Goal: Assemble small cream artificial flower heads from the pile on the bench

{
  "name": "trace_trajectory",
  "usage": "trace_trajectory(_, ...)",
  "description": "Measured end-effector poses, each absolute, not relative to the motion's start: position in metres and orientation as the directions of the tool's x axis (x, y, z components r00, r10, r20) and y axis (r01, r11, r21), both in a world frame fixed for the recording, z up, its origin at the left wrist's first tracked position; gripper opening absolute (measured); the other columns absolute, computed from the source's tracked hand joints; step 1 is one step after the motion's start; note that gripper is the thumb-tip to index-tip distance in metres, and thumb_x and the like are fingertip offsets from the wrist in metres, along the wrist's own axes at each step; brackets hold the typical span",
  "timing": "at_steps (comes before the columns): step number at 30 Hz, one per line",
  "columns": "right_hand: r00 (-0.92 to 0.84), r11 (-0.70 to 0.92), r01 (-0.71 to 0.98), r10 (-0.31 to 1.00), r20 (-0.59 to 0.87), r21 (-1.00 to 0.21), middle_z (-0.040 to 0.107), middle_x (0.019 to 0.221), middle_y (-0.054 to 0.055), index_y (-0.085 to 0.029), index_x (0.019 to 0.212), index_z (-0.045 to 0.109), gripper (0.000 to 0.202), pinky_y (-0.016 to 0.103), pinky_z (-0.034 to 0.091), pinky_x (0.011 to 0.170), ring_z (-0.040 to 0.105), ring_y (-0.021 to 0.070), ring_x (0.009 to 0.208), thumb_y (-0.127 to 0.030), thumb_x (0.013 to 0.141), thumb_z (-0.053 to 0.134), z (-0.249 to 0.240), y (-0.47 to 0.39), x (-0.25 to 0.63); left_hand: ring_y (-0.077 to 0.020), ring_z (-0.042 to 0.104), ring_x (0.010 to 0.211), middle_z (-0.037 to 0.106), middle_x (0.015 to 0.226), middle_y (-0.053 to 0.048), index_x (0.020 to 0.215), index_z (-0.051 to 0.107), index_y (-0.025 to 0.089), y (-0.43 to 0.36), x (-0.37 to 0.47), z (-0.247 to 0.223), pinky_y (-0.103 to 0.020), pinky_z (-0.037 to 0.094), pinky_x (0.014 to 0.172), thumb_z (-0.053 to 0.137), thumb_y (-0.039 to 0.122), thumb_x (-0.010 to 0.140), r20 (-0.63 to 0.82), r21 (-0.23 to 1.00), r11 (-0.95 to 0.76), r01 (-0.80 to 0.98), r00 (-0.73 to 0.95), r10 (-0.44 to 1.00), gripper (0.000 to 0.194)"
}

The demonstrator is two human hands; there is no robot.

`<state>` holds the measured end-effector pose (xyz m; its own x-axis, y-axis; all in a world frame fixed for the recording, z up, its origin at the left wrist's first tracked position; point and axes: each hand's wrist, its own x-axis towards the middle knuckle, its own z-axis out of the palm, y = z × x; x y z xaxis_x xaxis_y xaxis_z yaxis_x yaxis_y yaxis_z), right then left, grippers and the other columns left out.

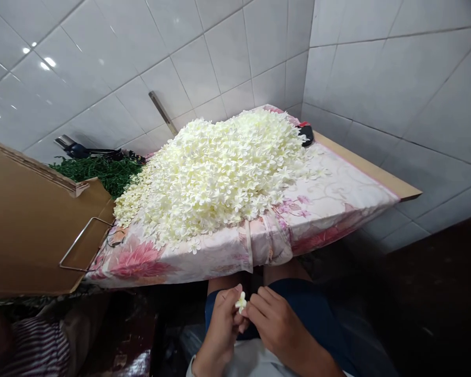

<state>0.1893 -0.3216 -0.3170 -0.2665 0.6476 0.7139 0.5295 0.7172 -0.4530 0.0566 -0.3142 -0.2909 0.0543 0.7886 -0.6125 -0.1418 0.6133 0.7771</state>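
Observation:
Over my lap, below the table's front edge, a small white flower (240, 302) with a yellowish centre sits between my two hands. My left hand (224, 320) pinches it from the left with thumb and fingers. My right hand (270, 320) is closed, its thumb and fingertips at the flower's lower right; what it grips there is too small to make out. A large heap of white flowers (227, 173) covers much of the table (212, 259), which has a flowered cloth.
Left of the heap are small cream pieces (129, 203), green stems (102, 172) and a cardboard box (31, 225). A black object (306, 134) lies behind right. A metal strip (161, 111) leans on the tiled wall. Someone's striped clothing (41, 343) shows at lower left.

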Motion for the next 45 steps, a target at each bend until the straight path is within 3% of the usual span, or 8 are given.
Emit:
trace_trajectory(5,-0.296,0.688,0.474,0.713,0.636,-0.55,0.056,0.071,0.002,-0.019,0.075,0.055,0.034,0.031,0.037,0.064,0.048,0.0168,0.069,-0.015,0.105,0.039,-0.311,-0.317,0.2,-0.0042,0.023,0.039,0.025,0.041,0.01,0.054,0.04,0.021,-0.314,0.052,-0.293,-0.023,0.023,0.044,0.079,0.079,0.058,-0.577,0.794,0.582,-0.177,0.082,0.812,0.07)
trace_trajectory(9,-0.285,0.625,0.389,0.78,0.557,-0.676,0.07,0.095,0.006,-0.019,0.115,0.06,0.022,0.029,0.052,0.074,0.063,0.0189,0.084,-0.037,0.104,0.053,-0.314,-0.321,0.205,-0.0044,0.025,0.039,0.031,0.044,0.009,0.057,0.047,0.02,-0.317,0.052,-0.293,-0.023,0.021,0.043,0.082,0.082,0.046,-0.641,0.746,0.632,-0.208,0.031,0.767,0.072)
trace_trajectory(12,-0.335,0.694,0.36,0.72,0.608,-0.623,0.073,0.101,0.007,-0.019,0.13,0.057,0.027,0.028,0.056,0.078,0.067,0.0187,0.088,-0.028,0.105,0.049,-0.319,-0.321,0.203,-0.0039,0.025,0.037,0.032,0.044,0.008,0.052,0.041,0.021,-0.319,0.053,-0.296,-0.023,0.016,0.041,0.086,0.079,0.041,-0.703,0.663,0.699,-0.268,0.096,0.704,0.074)
trace_trajectory(18,-0.372,0.678,0.297,0.73,0.573,-0.672,0.073,0.095,0.005,-0.022,0.125,0.059,0.026,0.023,0.059,0.075,0.069,0.0168,0.083,-0.016,0.103,0.049,-0.319,-0.322,0.203,-0.0056,0.023,0.039,0.029,0.042,0.007,0.054,0.044,0.02,-0.323,0.044,-0.304,-0.026,0.021,0.044,0.057,0.091,0.07,-0.459,0.871,0.48,-0.106,0.175,0.871,0.074)
trace_trajectory(24,-0.452,0.701,0.406,0.711,0.538,-0.586,0.072,0.09,0.006,-0.018,0.128,0.059,0.043,0.028,0.06,0.067,0.071,0.0195,0.079,0.001,0.095,0.039,-0.316,-0.326,0.202,-0.0072,0.031,0.052,0.036,0.053,0.004,0.059,0.044,0.017,-0.333,0.036,-0.306,-0.026,0.021,0.053,0.037,0.075,0.095,-0.267,0.953,0.227,0.2,0.202,0.942,0.069)
trace_trajectory(33,-0.37,0.749,0.418,0.657,0.656,-0.515,0.066,0.073,0.003,-0.018,0.108,0.059,0.035,0.028,0.052,0.058,0.062,0.0169,0.063,0.004,0.093,0.037,-0.317,-0.326,0.197,-0.009,0.031,0.053,0.036,0.052,0.003,0.06,0.045,0.017,-0.332,0.04,-0.305,-0.028,0.022,0.055,0.027,0.077,0.097,-0.237,0.951,0.178,0.253,0.225,0.945,0.072)
trace_trajectory(38,-0.264,0.718,0.47,0.669,0.695,-0.513,0.062,0.067,0.002,-0.021,0.087,0.055,0.03,0.029,0.045,0.056,0.056,0.0161,0.059,0.002,0.095,0.037,-0.314,-0.329,0.194,-0.0109,0.039,0.061,0.043,0.062,0.0,0.063,0.042,0.018,-0.333,0.044,-0.294,-0.029,0.026,0.062,0.023,0.065,0.103,-0.159,0.889,0.038,0.456,0.23,0.96,0.065)
trace_trajectory(45,-0.264,0.689,0.381,0.721,0.641,-0.617,0.068,0.083,0.005,-0.019,0.123,0.061,0.035,0.03,0.051,0.062,0.06,0.0187,0.072,-0.003,0.099,0.04,-0.323,-0.328,0.192,-0.0122,0.046,0.068,0.051,0.066,0.0,0.07,0.055,0.016,-0.334,0.031,-0.303,-0.026,0.034,0.066,0.041,0.063,0.101,-0.111,0.92,0.035,0.391,0.175,0.978,0.058)
